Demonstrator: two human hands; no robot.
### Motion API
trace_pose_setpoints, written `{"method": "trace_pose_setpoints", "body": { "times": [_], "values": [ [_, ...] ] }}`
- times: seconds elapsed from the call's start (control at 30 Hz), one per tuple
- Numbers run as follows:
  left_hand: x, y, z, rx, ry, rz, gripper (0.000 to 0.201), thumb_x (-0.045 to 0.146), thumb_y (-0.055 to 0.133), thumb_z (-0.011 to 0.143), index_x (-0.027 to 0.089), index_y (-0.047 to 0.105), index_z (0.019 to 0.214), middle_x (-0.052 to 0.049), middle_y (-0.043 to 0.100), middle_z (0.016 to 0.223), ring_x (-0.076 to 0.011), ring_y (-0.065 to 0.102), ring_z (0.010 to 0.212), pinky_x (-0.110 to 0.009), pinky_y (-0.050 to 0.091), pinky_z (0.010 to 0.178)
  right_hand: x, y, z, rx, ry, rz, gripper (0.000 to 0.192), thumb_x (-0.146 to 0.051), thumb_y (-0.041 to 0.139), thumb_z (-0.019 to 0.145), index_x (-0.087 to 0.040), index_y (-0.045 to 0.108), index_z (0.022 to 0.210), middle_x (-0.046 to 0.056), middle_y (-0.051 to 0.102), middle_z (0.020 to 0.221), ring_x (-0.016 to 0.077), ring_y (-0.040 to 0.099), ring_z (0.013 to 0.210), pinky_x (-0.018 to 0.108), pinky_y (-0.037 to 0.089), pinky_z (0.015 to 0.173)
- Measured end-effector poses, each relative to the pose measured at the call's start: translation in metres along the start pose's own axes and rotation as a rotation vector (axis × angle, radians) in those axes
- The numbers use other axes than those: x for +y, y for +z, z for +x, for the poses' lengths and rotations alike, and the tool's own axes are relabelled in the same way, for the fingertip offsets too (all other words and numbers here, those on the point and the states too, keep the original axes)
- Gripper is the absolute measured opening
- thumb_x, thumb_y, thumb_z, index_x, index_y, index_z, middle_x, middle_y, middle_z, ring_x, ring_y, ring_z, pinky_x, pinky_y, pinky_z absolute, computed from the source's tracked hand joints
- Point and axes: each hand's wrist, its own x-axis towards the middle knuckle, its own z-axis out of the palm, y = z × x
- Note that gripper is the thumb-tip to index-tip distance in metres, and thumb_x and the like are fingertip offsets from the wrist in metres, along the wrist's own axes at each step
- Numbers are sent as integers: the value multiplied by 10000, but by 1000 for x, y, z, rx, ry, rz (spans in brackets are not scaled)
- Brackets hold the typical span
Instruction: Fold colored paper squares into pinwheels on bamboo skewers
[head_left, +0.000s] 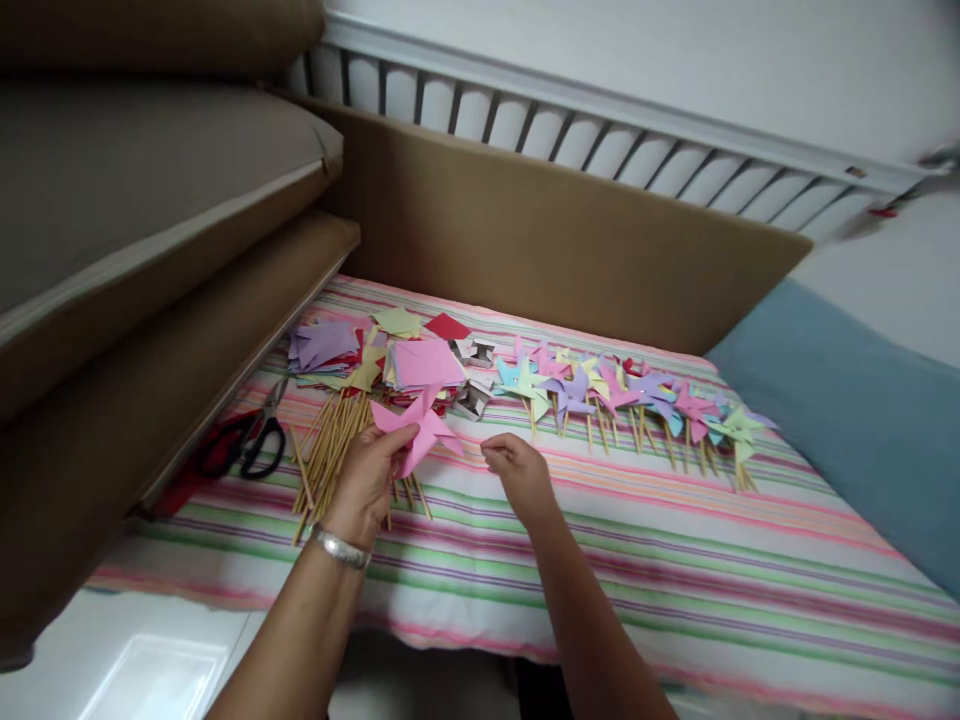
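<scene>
1. The left hand (369, 478) pinches a pink paper pinwheel (415, 428) by its lower left side, fingers closed on the paper; a silver bracelet (341, 548) sits on that wrist.
2. The right hand (517, 468) hovers just right of the pinwheel, fingertips curled together; I cannot tell whether it has hold of anything.
3. The pinwheel is lifted above the striped cloth (675, 560), over a bundle of wooden sticks (334, 445).
4. Behind lie stacks of paper squares (375, 355); to the right, a row of finished pinwheels (637, 400) runs toward the blue cushion (855, 420).
5. Scissors (255, 440) lie at the cloth's left edge, beside the brown cushions (150, 260).
6. Bare cloth stretches in front of the row and right of the right hand; the near edge drops off below the wrists.
</scene>
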Motion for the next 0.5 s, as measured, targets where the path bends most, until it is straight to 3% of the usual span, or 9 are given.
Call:
{"method": "trace_pose_setpoints", "body": {
  "times": [0.1,0.2,0.3,0.4,0.5],
  "values": [
    [-9,6,1,-16,-9,8,237,172,803,452,122,668,640,-23,684,595,-111,590,530,-215,422,526,-15,-19,-10,31,43,368,143,-274,555,745,-171,619,822,25,638,684,165,601,648,295,497,648],
    [-22,14,3,-2,0,40,212,184,804,458,128,657,600,-3,660,552,-94,559,494,-207,398,506,-27,-36,-15,45,-38,442,87,-258,579,739,-193,627,771,32,642,741,174,607,722,312,492,700],
    [-38,24,5,-21,10,92,219,195,796,492,132,687,671,-21,691,627,-105,581,541,-215,415,547,-31,-45,-14,56,-156,398,71,-217,578,744,-218,646,721,58,638,1011,208,578,992,363,439,882],
    [-53,36,4,-63,16,128,233,200,785,523,142,714,737,-40,717,703,-128,615,616,-233,440,620,-24,-46,-10,-16,-140,399,85,-204,591,738,-229,668,711,39,487,1322,234,425,1238,385,388,963],
    [-65,49,2,-104,9,157,191,207,774,551,151,724,726,-41,721,697,-131,616,616,-237,441,628,-15,-46,-8,-46,-116,405,80,-202,610,735,-228,685,730,14,374,1425,237,302,1330,408,287,1050]
  ]
}}
